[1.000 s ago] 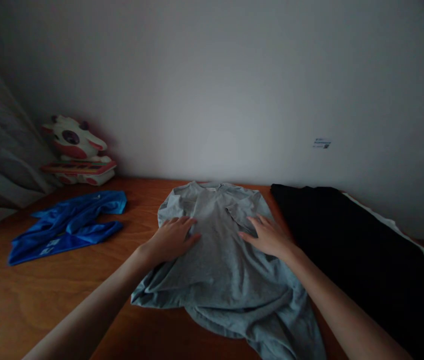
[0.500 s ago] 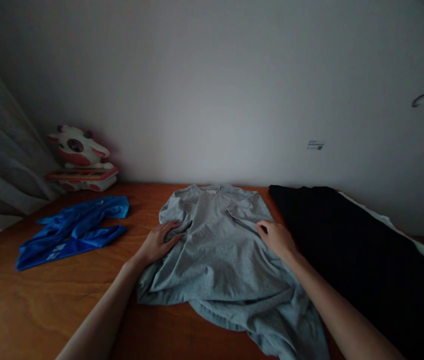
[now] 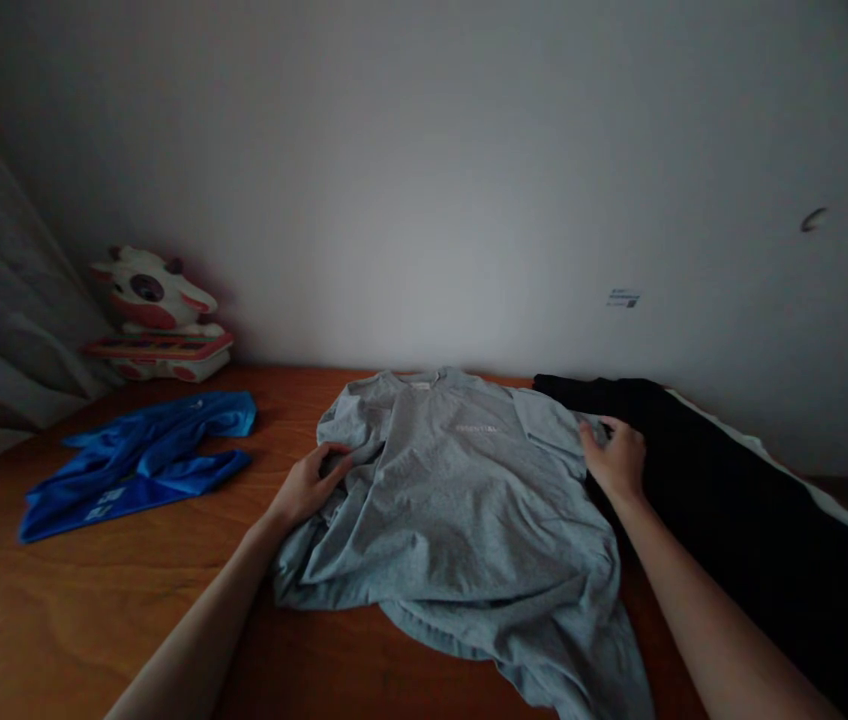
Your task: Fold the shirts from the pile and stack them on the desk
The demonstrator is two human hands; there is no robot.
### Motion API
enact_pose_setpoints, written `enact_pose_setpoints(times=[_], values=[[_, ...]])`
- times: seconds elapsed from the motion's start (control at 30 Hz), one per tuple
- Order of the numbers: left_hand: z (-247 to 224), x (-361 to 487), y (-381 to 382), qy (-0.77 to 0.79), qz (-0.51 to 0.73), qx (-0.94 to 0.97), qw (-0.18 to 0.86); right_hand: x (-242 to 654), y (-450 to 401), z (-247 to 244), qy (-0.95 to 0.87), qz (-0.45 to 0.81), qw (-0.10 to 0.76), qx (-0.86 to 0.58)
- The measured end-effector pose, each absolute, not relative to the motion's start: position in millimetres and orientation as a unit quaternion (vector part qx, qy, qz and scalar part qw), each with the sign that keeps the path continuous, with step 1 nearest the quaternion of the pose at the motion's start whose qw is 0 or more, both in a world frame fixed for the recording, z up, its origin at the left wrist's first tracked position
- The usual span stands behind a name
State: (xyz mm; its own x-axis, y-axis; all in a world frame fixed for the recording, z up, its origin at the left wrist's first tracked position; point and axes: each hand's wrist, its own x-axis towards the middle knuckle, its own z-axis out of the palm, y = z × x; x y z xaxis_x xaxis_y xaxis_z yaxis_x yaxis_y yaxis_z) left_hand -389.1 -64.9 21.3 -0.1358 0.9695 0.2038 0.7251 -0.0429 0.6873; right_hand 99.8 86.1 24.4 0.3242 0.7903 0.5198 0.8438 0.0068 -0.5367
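A grey T-shirt lies front up on the wooden table, its collar toward the wall. Small pale lettering shows on its chest, and its lower part is wrinkled and bunched toward the near right. At the shirt's left side, my left hand has its fingers and thumb curled on the gathered cloth. My right hand pinches the end of the right sleeve, which is stretched out sideways to the edge of the black cloth.
Blue shiny clothing lies crumpled on the table at the left. Behind it stands a cow-shaped toy keyboard beside a curtain. A pale wall bounds the far edge. White material edges the black cloth at the right.
My right hand has moved right, drawing the sleeve off the chest and uncovering the lettering. My left hand has drawn back slightly to the left, its fingers more curled.
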Motion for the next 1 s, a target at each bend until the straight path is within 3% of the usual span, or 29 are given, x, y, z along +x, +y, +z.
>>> enact_pose_setpoints(times=[0.17,0.3,0.47,0.63,0.7,0.83,1.0], values=[[21.6,-388.9,-65.6,0.669,0.343,0.636,0.174,79.8,84.1,21.7,-0.636,-0.035,0.178,-0.75],[22.6,-389.1,-66.2,0.671,0.336,0.637,0.177,88.7,103.0,27.2,-0.682,0.034,0.102,-0.724],[20.0,-391.0,-65.5,0.666,0.346,0.639,0.165,112.8,119.6,49.6,-0.692,0.065,0.128,-0.707],[16.5,-392.5,-63.7,0.668,0.339,0.643,0.158,97.9,112.6,66.7,-0.6,-0.073,0.218,-0.767],[15.2,-392.7,-62.8,0.665,0.336,0.649,0.154,69.9,103.2,62.7,-0.657,-0.094,0.226,-0.713],[12.7,-392.7,-60.5,0.647,0.349,0.665,0.129,-4.8,77.2,39.4,-0.757,-0.014,0.202,-0.621],[10.7,-393.0,-58.2,0.65,0.346,0.668,0.107,-68.1,42.7,4.5,-0.784,0.017,0.248,-0.57]])
